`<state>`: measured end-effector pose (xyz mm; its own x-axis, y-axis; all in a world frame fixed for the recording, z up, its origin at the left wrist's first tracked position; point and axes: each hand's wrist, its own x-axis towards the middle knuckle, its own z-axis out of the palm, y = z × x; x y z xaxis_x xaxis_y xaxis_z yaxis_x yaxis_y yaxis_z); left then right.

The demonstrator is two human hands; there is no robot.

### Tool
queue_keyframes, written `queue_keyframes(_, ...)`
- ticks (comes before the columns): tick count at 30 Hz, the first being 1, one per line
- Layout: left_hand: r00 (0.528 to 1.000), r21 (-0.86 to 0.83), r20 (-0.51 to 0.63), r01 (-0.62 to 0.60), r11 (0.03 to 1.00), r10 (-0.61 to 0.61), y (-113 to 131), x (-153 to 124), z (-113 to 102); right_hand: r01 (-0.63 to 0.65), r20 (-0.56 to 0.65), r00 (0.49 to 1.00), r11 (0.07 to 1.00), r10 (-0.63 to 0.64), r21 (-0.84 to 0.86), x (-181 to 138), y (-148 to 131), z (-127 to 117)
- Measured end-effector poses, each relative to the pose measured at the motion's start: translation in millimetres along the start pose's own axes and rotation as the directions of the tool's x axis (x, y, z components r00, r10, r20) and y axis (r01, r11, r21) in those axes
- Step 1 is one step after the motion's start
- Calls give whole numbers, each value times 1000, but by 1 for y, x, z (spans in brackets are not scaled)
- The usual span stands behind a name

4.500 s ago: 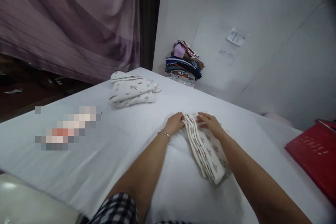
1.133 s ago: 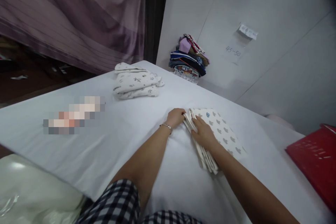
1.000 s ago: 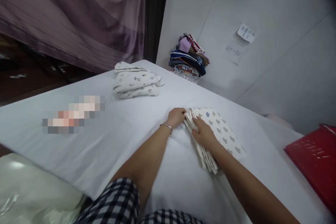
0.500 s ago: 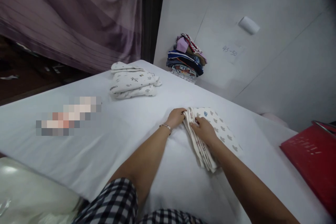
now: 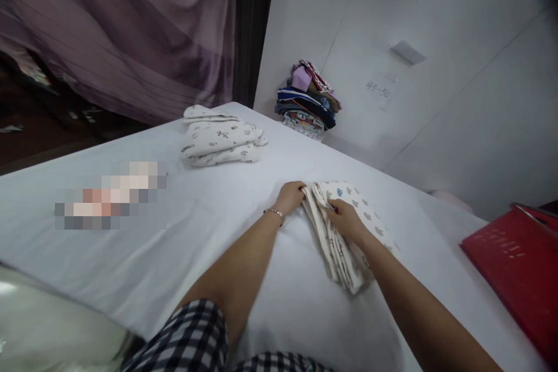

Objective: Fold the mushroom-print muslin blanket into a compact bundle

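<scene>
A folded white garment with grey prints (image 5: 344, 232) lies on the white table (image 5: 196, 232) in front of me. My left hand (image 5: 290, 196), with a bracelet at the wrist, pinches the garment's far left corner. My right hand (image 5: 349, 222) rests on top of the stack, fingers curled over its folded edge and lifting the layers slightly.
A second folded white printed garment (image 5: 220, 142) lies further back on the table. A pile of colourful folded clothes (image 5: 307, 102) sits against the white wall. A red bin (image 5: 518, 267) stands at the right. A purple curtain (image 5: 117, 29) hangs at the left.
My right hand has slid from the flat top of the garment to its left edge and raised the folded layers. The left hand keeps its hold on the corner.
</scene>
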<state>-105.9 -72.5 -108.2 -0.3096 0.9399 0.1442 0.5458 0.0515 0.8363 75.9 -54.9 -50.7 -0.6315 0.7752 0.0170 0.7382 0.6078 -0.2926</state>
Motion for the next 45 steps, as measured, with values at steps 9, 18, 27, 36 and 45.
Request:
queue_keyframes(9,998,-64,-3,65,996,-65,1,1,-2,-13,-26,1000,985,9,-170,3,-16,18)
queue_keyframes(18,980,-260,164,155,953,-114,5,9,-7,-33,-23,999,985,30,-169,0,-23,19)
queue_keyframes(27,987,43,0,159,986,-159,11,10,2,80,-49,995,983,-89,-164,-42,-42,23)
queue_keyframes(36,987,-8,-29,158,987,-158,0,16,5,236,-54,969,968,-242,-89,-113,-35,12)
queue_keyframes(45,986,-7,-51,160,987,-160,-2,20,7,106,-81,989,969,-127,-222,-114,-11,42)
